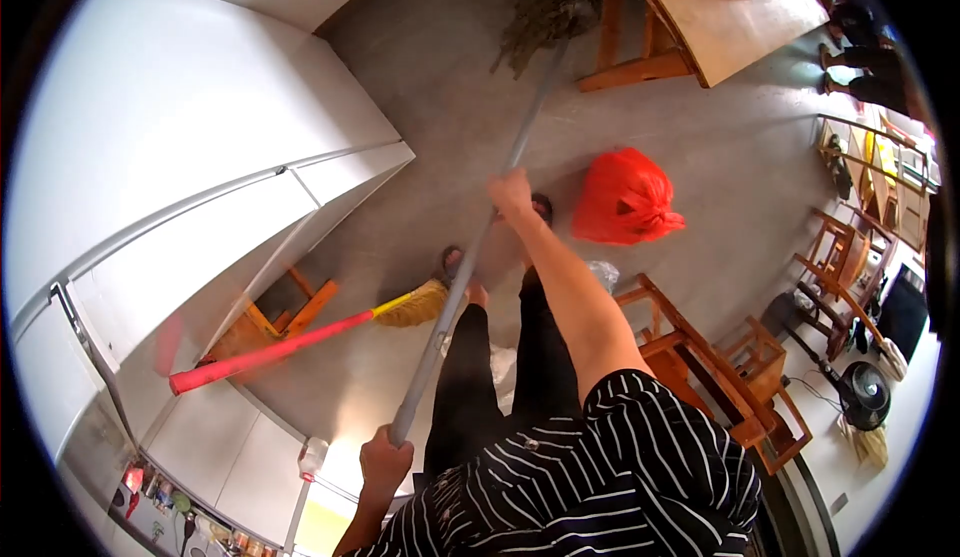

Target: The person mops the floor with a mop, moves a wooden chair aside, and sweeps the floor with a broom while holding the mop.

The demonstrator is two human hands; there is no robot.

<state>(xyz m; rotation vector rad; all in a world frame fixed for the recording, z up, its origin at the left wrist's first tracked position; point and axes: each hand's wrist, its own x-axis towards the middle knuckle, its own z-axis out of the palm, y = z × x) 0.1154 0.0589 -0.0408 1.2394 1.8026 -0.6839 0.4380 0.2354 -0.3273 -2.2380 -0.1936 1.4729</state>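
Note:
Both my hands are closed around the long grey handle [450, 302] of a mop. My left hand [385, 460] grips its near end, low in the head view. Further along, my right hand [512, 197] wraps the handle around its middle. At the far end, the mop head [548, 22] of brownish strands lies on the floor beside a wooden table's leg. A tied red plastic bag [628, 197] stands on the floor to the right of my right hand. Left of the handle is a broom [412, 305] with a yellow and red stick.
A wooden table [735, 17] stands at the upper right, and a white refrigerator [200, 107] on the left. Wooden chairs [700, 357] and a black fan [862, 395] are on the right. Another person's legs [870, 72] show at the far right.

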